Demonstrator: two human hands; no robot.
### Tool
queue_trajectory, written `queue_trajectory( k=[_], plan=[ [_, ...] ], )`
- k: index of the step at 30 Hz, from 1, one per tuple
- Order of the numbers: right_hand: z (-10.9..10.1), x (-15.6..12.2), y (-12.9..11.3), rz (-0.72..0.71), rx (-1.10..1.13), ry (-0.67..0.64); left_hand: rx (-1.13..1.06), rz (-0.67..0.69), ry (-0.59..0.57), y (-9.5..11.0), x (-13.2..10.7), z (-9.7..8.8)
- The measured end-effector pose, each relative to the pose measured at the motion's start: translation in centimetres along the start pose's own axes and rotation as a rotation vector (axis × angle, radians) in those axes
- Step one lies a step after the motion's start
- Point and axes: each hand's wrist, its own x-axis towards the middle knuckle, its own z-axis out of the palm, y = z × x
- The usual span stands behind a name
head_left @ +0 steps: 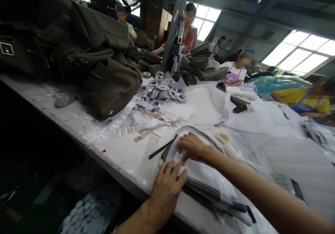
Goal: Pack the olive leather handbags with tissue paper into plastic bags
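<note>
My left hand (pixel 166 185) lies flat with fingers stretched out on the near corner of a dark flat piece wrapped in white paper and clear plastic (pixel 201 178) at the table's front edge. My right hand (pixel 192 146) rests palm down on the same wrapped piece a little farther in, fingers bent and pressing the white paper. A dark strap (pixel 161 149) sticks out from under the wrapping to the left of my right hand.
Dark leather handbags (pixel 110 84) are piled at the left of the long white table (pixel 123 153). Rolls of tape (pixel 162 91), paper slips and white sheets (pixel 204 105) cover the middle. Several other people sit along the far side. Stacked white discs (pixel 89 213) lie below the table.
</note>
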Motion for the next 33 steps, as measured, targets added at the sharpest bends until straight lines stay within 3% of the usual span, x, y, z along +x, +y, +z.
queue_trajectory(
  k=[3, 6, 11, 14, 16, 19, 23, 26, 30, 33],
  plan=[
    [0.9, -1.4, 1.7, 0.166, 0.104, 0.234, -0.008, 0.015, 0.006, -0.2, 0.1, 0.1],
    [2.6, -2.8, 1.7, 0.3, 0.175, 0.333, -0.02, 0.041, -0.071, -0.4, 0.9, -0.4],
    [6.6, -3.9, -0.4, 0.37, 0.318, 0.311, -0.069, 0.04, -0.39, -0.3, 3.8, -3.2],
    [7.9, -4.3, -1.1, 0.393, 0.376, 0.281, -0.148, 0.055, -0.495, -0.4, 5.9, -4.4],
    [8.5, -4.7, -1.3, 0.412, 0.401, 0.262, -0.193, 0.078, -0.453, -0.9, 7.1, -4.3],
    [9.1, -5.4, -1.5, 0.429, 0.445, 0.263, -0.179, 0.121, -0.356, -2.0, 8.1, -2.3],
    [9.7, -5.9, -1.5, 0.399, 0.564, 0.33, -0.144, 0.112, -0.406, -3.6, 8.0, 1.2],
    [9.6, -5.7, -1.8, 0.403, 0.54, 0.332, -0.175, 0.078, -0.415, -4.2, 7.9, 2.4],
    [8.4, -5.9, -2.7, 0.444, 0.552, 0.382, -0.231, 0.042, -0.402, -4.4, 8.8, 1.5],
    [6.6, -7.1, -2.6, 0.443, 0.632, 0.518, -0.35, 0.027, -0.289, -4.2, 10.2, -1.3]
  ],
)
